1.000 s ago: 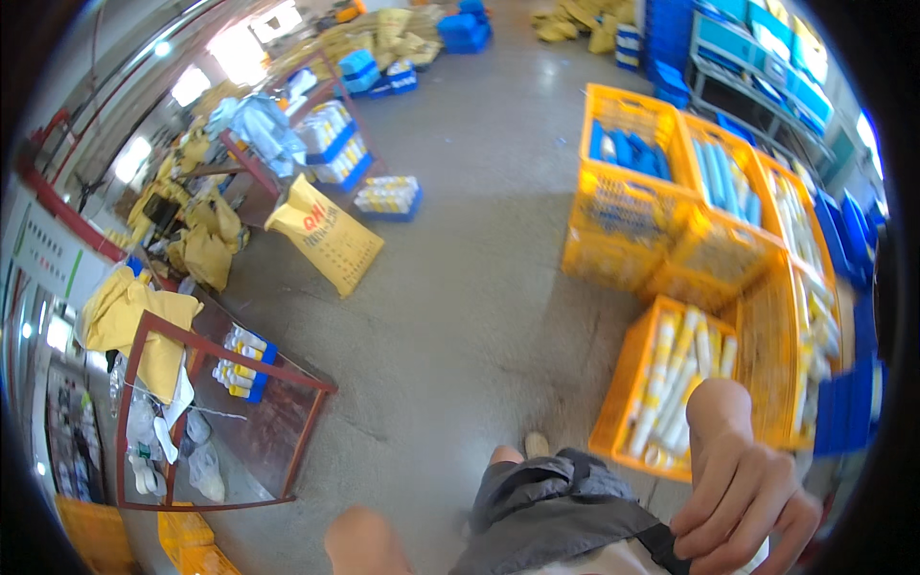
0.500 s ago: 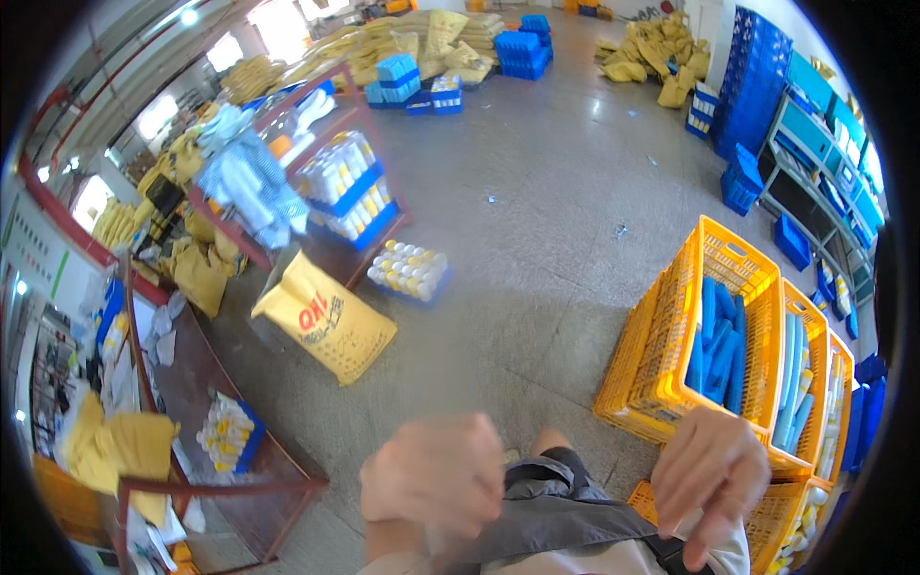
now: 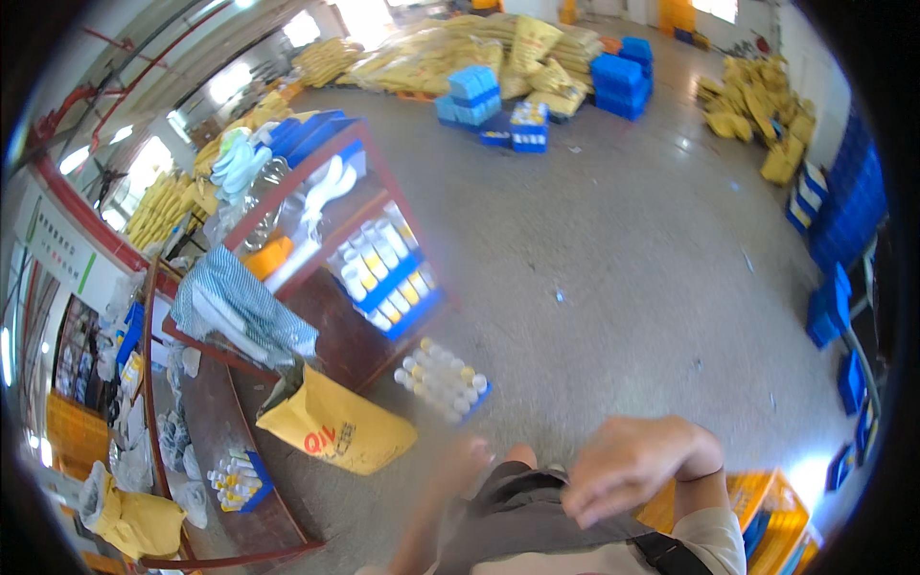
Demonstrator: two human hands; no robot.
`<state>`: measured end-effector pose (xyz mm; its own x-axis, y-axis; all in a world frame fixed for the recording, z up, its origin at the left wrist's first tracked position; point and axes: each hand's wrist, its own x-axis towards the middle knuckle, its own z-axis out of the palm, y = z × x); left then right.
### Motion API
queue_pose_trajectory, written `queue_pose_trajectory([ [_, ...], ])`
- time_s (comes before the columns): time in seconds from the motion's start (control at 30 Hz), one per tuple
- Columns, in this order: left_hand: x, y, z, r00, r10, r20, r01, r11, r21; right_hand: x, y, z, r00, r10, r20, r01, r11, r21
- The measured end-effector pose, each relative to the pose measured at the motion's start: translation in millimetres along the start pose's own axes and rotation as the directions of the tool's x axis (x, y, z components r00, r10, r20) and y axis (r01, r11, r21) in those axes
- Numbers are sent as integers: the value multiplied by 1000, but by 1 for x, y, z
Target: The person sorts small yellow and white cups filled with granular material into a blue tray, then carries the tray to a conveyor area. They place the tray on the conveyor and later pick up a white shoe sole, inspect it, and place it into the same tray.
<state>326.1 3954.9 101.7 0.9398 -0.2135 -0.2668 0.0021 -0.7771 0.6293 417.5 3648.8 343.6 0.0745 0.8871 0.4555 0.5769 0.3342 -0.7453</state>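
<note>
Item: yellow bag [image 3: 144,522], crumpled, by the lower left corner of a red-framed stand [image 3: 225,412].
Item: blue tray [image 3: 261,489] of white-and-yellow cylinders, on the stand's board, near its right edge.
Item: checked cloth [image 3: 244,307], blue and white, draped at the stand's far end.
Item: yellow sack [image 3: 359,436], red and dark print, on the floor just off the stand's right edge, its mouth toward the cloth. Nearest goods to the left hand, apart from it.
Item: red-framed rack [image 3: 350,340]; stacked blue crates [image 3: 412,321] of cylinders at its right edge.
Item: floor tray [image 3: 476,406], blue, packed with upright cylinders, beyond the sack and off the rack's near right corner.
Item: left hand [image 3: 470,452], blurred; from here I cannot tell how its fingers are set.
Item: right hand [image 3: 628,465], raised before the dark shorts [image 3: 546,527]; fingers curled and close together, nothing visible in them.
Item: orange crate [image 3: 752,491], low at the right hand's outer side, blue goods inside.
Handling note: the step looks like footwork among stock. Best kept short-paced, swinging left arm clear of the sack's mouth, feet wide of the floor tray's near corner, right elbow off the crate's rim.
</note>
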Motion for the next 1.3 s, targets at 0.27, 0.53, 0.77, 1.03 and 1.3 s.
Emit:
queue_pose_trajectory([
  [0.27, 334, -85, -77, 944, -329, -16, 329, 939, 96, -61, 541, -239, 645, 633, -429, -704, 272, -656],
  [0.53, 732, 1, -291, 967, 208, -143, -208, 978, 19, -335, 737, -315, -290, 948, 128, -923, -242, -301],
  [0.77, 1034, -63, -401, 978, 130, -163, -150, 982, -115, -277, 940, -541, -505, 829, 238, -857, -515, -26],
  [1.03, 1103, -148, -618, 681, -233, -694, 59, 962, -266, -16, 1314, -916, -48, 914, -404, -994, -4, 109],
  [1.3, 1109, -268, -825, 129, -217, -968, 299, 939, -171, 474, 1496, -1088, 624, 660, -418, -689, 717, 103],
])
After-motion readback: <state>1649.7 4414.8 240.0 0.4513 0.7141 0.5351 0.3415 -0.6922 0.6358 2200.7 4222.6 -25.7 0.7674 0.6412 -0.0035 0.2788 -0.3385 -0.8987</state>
